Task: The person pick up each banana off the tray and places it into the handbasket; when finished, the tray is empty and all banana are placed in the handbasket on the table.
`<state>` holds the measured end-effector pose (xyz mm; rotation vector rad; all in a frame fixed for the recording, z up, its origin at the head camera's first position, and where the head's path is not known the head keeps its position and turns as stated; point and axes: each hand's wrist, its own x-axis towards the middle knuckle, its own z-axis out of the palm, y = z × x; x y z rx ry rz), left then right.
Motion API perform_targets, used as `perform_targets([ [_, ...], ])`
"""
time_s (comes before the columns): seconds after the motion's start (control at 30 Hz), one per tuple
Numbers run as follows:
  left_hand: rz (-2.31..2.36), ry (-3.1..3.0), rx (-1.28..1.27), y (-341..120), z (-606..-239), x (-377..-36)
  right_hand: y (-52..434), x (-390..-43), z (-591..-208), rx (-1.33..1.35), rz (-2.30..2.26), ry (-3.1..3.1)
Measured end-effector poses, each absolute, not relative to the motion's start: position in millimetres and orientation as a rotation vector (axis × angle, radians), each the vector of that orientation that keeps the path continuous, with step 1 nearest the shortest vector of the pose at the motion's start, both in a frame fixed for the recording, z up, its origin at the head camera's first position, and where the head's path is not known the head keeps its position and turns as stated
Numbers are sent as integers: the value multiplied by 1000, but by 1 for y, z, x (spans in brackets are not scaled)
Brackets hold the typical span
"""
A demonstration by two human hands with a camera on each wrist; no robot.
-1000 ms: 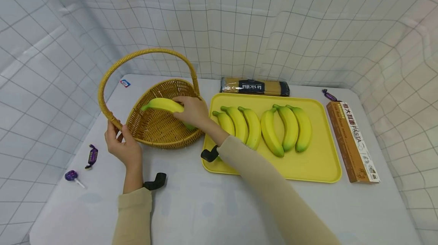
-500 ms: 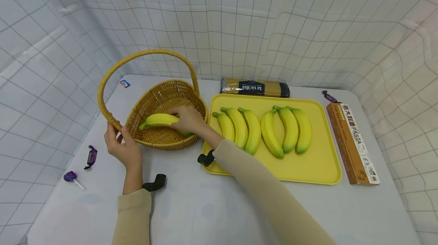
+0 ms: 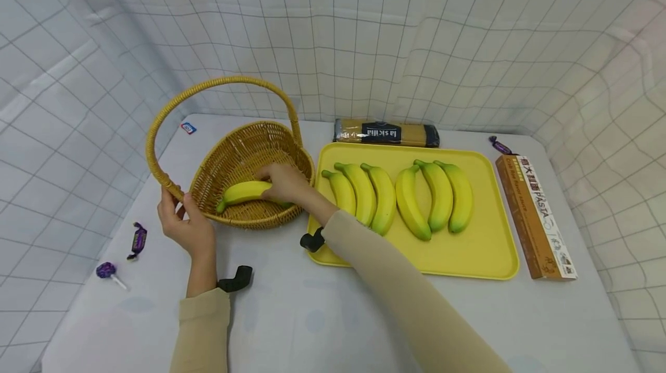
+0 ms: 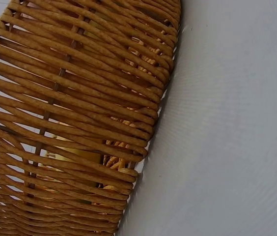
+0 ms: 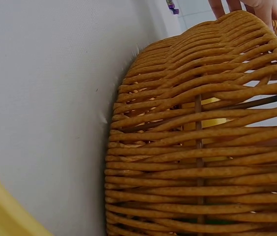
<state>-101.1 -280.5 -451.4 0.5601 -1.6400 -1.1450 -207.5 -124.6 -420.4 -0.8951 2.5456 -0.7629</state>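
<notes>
A brown wicker basket [image 3: 244, 150] with a tall hoop handle stands on the left of the table. My left hand [image 3: 187, 225] grips its near-left rim at the handle's foot; its fingers also show at the top of the right wrist view. Inside the basket, my right hand [image 3: 288, 184] holds the right end of a yellow banana [image 3: 243, 192], whose green stem points left. The banana lies low against the basket's near side. A green tip beneath the right hand is mostly hidden. In the left wrist view, wicker weave [image 4: 69, 98] fills the left half.
Right of the basket, a yellow tray [image 3: 489, 246] bears several bananas [image 3: 385, 199]. Behind it lies a pasta packet [image 3: 386, 133]; at its right, a pasta box [image 3: 536, 217]. Wrapped candies [image 3: 137, 241] and a lollipop [image 3: 106, 270] lie left. A gridded curtain surrounds the table.
My right hand has lowered the banana from above the basket's opening down into it, and the stem end has tipped toward the near side. The left hand has kept its grip on the basket.
</notes>
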Motion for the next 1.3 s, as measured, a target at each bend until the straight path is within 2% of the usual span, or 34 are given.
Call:
perform_targets([
  [0.43,-1156,-1660,553,-287,-460,-101,-123,-204,-420,-936,-744,2533],
  [0.83,-1130,-1668,580,-283,-458,-102,-120,-203,-422,-933,-914,2509],
  [1.13,-1150,-1671,531,-287,-461,-102,-109,-197,-419,-1028,-1320,2480],
  [1.3,-1155,-1672,539,-285,-459,-101,-95,-188,-413,-937,-1523,2417],
])
